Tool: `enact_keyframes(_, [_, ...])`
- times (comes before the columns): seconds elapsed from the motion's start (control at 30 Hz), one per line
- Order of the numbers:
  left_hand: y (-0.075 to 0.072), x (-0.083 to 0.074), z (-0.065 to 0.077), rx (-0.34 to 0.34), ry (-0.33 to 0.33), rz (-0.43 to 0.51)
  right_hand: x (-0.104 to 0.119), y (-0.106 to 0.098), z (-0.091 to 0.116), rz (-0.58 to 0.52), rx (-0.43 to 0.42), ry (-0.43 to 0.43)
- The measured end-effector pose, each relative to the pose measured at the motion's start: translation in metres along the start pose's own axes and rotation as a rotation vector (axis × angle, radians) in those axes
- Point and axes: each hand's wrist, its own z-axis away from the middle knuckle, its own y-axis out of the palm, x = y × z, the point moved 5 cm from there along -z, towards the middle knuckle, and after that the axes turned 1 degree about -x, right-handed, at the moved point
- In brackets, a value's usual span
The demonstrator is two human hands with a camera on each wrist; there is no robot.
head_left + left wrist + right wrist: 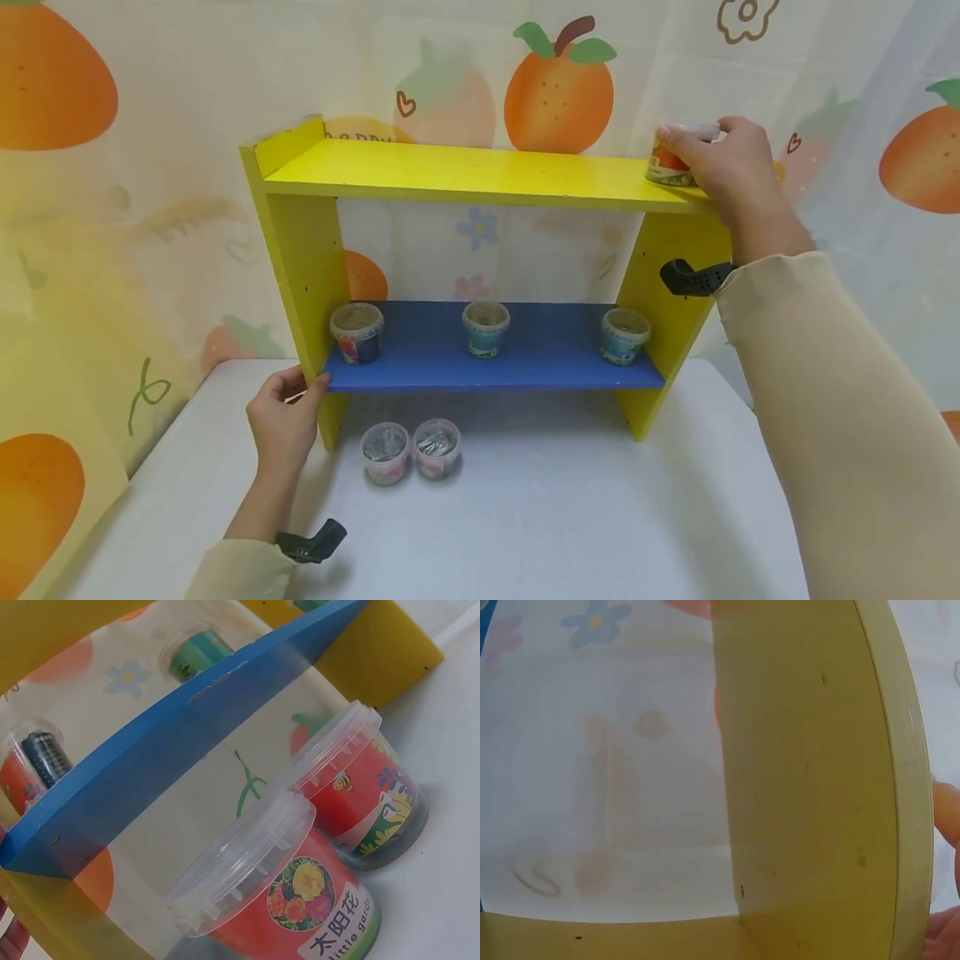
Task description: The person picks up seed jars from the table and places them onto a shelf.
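Right hand (pixel 738 171) has fingers clamped high on the labelled plastic tub (pixel 667 169), yellow top shelf (pixel 450 169) beneath them; left hand's (pixel 285 425) fingers pinch the yellow side panel (pixel 303 258), presumably steadying it.

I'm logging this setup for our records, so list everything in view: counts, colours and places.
Shelf: one, yellow with blue lower board, on the table
Lidded tubs: two, red and clear, side by side near the shelf's lower left
Teal tubs: two, teal, blue board's middle and right
Mixed-colour tub: one, red and dark blue, blue board's left
Held tub: one, orange-red, top board's right end
Table: one, white, underneath
Backdrop: one, pale, fruit-printed, behind
Wrist devices: two, black, one per wrist
Sleeves: two, beige
Left hand: one, gripping shelf's left side
Right hand: one, holding held tub
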Motion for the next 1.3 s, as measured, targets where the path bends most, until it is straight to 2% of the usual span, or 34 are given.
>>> enact_keyframes(0.17, [0.0,0.0,-0.001,-0.01,0.016,-0.007,0.002,0.002,0.009,0.053,-0.101,-0.09])
enact_keyframes(0.27, [0.0,0.001,-0.001,-0.012,0.021,-0.007,-0.001,0.005,0.016,0.021,-0.194,-0.148])
enact_keyframes(0.47, [0.001,0.001,0.0,-0.008,0.021,-0.005,-0.018,0.016,0.038,-0.209,-0.384,-0.276])
enact_keyframes(0.6, [0.0,0.001,0.002,0.001,0.012,-0.014,-0.03,0.03,0.07,-0.36,-0.512,-0.401])
enact_keyframes(0.7, [-0.001,0.0,0.002,0.003,0.01,-0.016,-0.034,0.049,0.103,-0.513,-0.581,-0.521])
enact_keyframes(0.8, [-0.001,0.0,0.001,0.004,0.012,-0.004,-0.044,0.083,0.129,-0.613,-0.597,-0.674])
enact_keyframes(0.93, [-0.002,0.0,-0.001,0.006,0.013,0.004,-0.065,0.149,0.152,-0.596,-0.453,-0.856])
enact_keyframes(1.03, [-0.002,0.001,-0.001,0.009,0.011,0.005,-0.076,0.197,0.171,-0.489,-0.275,-0.987])
enact_keyframes(1.13, [-0.002,0.002,-0.001,0.006,0.011,0.01,-0.083,0.236,0.188,-0.371,-0.103,-1.082])
enact_keyframes(1.23, [-0.001,0.002,-0.001,0.001,0.026,0.017,-0.093,0.265,0.197,-0.277,0.07,-1.067])
enact_keyframes(1.3, [-0.001,0.002,-0.002,-0.001,0.041,0.016,-0.1,0.281,0.198,-0.208,0.184,-0.997])
